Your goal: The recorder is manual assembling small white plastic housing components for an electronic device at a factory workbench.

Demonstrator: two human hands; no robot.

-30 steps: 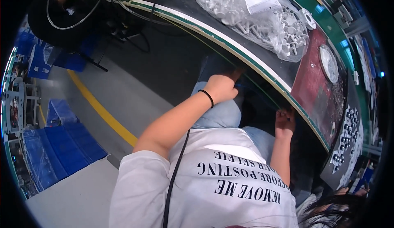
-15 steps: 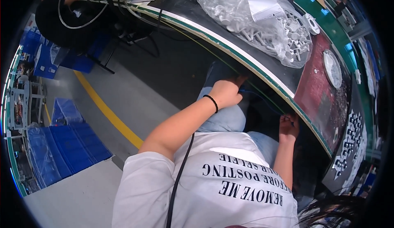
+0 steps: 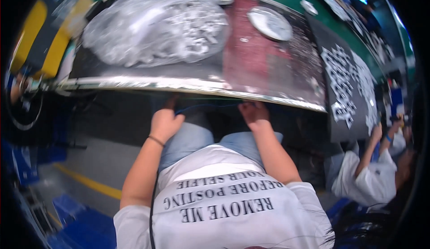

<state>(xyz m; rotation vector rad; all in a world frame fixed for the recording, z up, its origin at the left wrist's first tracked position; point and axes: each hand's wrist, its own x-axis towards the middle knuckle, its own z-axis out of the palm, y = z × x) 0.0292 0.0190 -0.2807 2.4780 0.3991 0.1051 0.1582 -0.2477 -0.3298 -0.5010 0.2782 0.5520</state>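
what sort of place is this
Likely a factory workshop: a clear bag of many small white parts lies on the workbench, a yellow line marks the floor, and another person is at the right.

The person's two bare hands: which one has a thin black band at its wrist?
The left hand: the thin black band circles its wrist; the right hand has none.

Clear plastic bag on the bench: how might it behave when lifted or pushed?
The bag would probably sag, since it looks thin and crumpled. The many white pieces inside would likely shift. Lying broad and low, it seems unlikely to roll.
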